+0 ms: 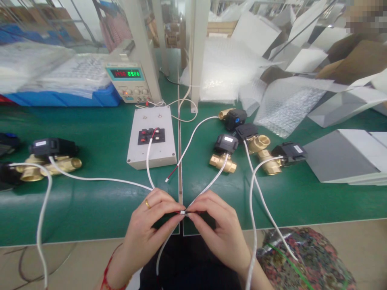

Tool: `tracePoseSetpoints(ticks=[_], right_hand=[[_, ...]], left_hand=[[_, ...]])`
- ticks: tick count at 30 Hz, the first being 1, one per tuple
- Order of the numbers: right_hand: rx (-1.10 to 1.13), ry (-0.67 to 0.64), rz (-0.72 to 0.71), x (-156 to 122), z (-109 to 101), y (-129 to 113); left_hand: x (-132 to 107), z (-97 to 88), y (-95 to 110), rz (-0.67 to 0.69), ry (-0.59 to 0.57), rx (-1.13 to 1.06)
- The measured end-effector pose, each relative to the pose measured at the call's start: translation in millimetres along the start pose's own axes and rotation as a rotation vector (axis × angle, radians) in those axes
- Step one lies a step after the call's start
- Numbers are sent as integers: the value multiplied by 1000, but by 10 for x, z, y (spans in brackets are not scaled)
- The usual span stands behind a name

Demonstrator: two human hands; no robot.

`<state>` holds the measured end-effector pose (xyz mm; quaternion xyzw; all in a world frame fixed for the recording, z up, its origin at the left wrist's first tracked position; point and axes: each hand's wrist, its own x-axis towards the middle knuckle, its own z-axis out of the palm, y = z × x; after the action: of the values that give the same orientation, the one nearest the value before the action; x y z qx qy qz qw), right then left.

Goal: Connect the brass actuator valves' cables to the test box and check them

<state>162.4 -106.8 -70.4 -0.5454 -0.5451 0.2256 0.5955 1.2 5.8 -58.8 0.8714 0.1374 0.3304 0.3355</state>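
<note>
At the table's front edge my left hand (152, 219) and my right hand (219, 225) meet, thumb and forefinger of each pinched together. Between the fingertips is a small white plug connector (182, 212), with a bit of red wire on its left side. My left hand is closed on this connector. My right hand is closed on a cable end, mostly covered by the fingers. A white cable (211, 184) runs to my right hand from a brass valve (224, 161) with a black actuator. Another white cable (148, 161) links a grey switch box (151, 151) towards my left hand.
Behind the box stands a power supply (127, 80) with a lit display. More motorised brass valves lie right (266, 157) and left (54, 155), cables trailing over the front edge. A loose plug (167, 180) lies mid-table. White boxes (341, 157) and bubble wrap (290, 104) crowd the right.
</note>
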Motion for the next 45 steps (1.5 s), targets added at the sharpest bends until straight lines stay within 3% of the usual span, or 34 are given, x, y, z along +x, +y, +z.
tracePoseSetpoints(ticks=[27, 45], right_hand=[[-11, -28, 8, -26, 9, 6], [-159, -71, -150, -15, -24, 112]], left_hand=[[-27, 27, -9, 2, 36, -46], [-102, 105, -11, -76, 133, -68]])
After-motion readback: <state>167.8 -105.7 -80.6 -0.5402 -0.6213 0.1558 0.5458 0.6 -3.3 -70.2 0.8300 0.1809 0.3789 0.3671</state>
